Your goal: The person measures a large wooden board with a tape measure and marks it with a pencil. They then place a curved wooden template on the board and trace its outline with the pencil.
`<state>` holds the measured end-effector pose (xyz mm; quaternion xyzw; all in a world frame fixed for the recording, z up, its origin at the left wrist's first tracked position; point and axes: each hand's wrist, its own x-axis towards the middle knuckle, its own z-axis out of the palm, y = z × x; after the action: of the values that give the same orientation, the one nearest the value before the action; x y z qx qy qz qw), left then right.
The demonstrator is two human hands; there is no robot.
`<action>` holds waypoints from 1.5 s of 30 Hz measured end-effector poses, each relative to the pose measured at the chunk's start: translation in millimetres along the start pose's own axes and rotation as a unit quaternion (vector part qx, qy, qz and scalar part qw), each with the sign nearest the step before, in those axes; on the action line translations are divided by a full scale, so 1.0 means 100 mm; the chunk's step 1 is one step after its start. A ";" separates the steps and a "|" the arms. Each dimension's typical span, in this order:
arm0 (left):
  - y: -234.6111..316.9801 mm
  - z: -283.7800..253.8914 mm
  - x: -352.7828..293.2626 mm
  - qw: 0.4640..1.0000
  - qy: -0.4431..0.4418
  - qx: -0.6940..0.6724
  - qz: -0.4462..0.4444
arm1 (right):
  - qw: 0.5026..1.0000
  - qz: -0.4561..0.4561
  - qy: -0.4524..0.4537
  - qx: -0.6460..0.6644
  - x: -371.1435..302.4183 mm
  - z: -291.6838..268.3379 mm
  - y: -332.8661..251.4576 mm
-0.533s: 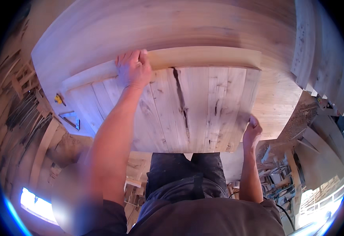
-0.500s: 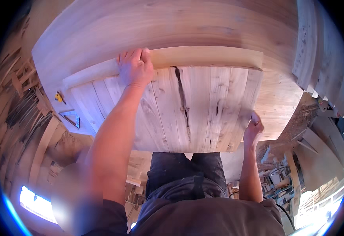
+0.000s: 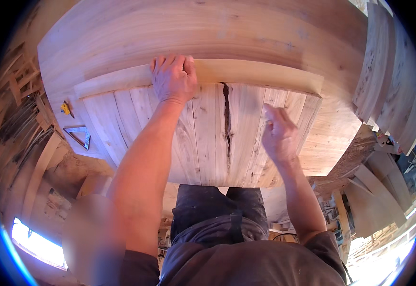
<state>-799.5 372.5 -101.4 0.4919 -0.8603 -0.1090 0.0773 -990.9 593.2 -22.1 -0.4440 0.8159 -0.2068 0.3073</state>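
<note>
Brings the bare right hand [image 3: 280,136] inward from the right edge of the broad, pale wooden panel of joined planks [image 3: 208,138], now over the planks right of its long, dark, jagged crack [image 3: 227,117]. Holds that hand half curled, index finger loosely out; cannot tell, for blur, whether touching the wood or pinching anything small. Keeps the bare left hand [image 3: 173,78] bent over the long, yellowish wooden strip [image 3: 255,74] along the panel's far edge, fingertips hidden; cannot tell a firm clasp from a mere rest. Probably steadies strip and panel that way, freeing the right hand. Has the panel resting on the large, light-brown wooden tabletop [image 3: 217,28], near edge close to the dark, dusty trousers [image 3: 203,205], presumably for easy reach. Leaves a small yellow object [image 3: 65,108] and a hollow, bluish triangular frame [image 3: 78,137] left of the panel, perhaps to keep both handy but out of the way. Farther right, leans toward greyish, overlapping wooden boards [image 3: 391,71].
</note>
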 end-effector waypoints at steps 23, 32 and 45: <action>0.00 0.00 0.00 1.000 -0.008 -0.021 -0.003 | 0.308 0.715 0.173 0.604 -2.92 1.71 -0.16; -0.01 0.01 0.00 1.000 -0.010 -0.023 -0.002 | 0.256 0.721 0.213 0.608 -2.77 1.68 -0.24; -0.01 0.01 -0.01 0.999 -0.005 -0.040 0.004 | 0.314 0.682 0.142 0.645 -2.85 1.67 -0.10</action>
<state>-798.7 372.6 -103.0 0.4848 -0.8575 -0.1452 0.0930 -752.0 820.1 -46.6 0.6446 0.4690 -0.4453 0.4077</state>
